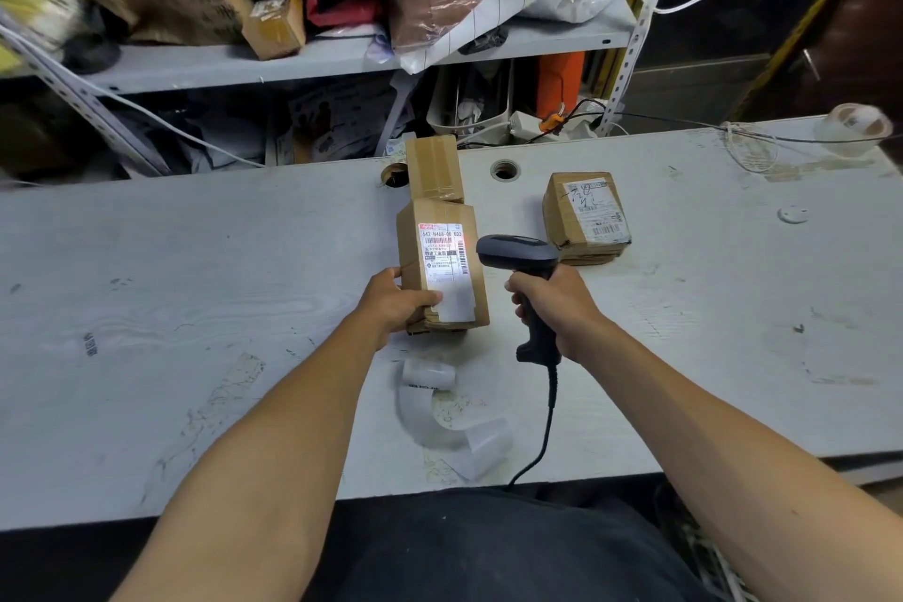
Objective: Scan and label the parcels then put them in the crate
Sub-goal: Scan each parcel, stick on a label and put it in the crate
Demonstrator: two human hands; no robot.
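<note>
— Item held? 
— Brown taped cardboard parcel [442, 266], white printed barcode label uppermost, gripped by the left hand [396, 303] above the table [195, 259]. 
— Right hand [552, 303]? 
— Wrapped round black corded scanner [525, 279], just beside the parcel.

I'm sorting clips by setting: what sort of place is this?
Most likely a small parcel packing or dispatch room. A hand holds a labelled cardboard parcel beside a handheld barcode scanner, a strip of blank labels lies on the worktable, and metal shelving behind is crammed with boxes and bags.
</note>
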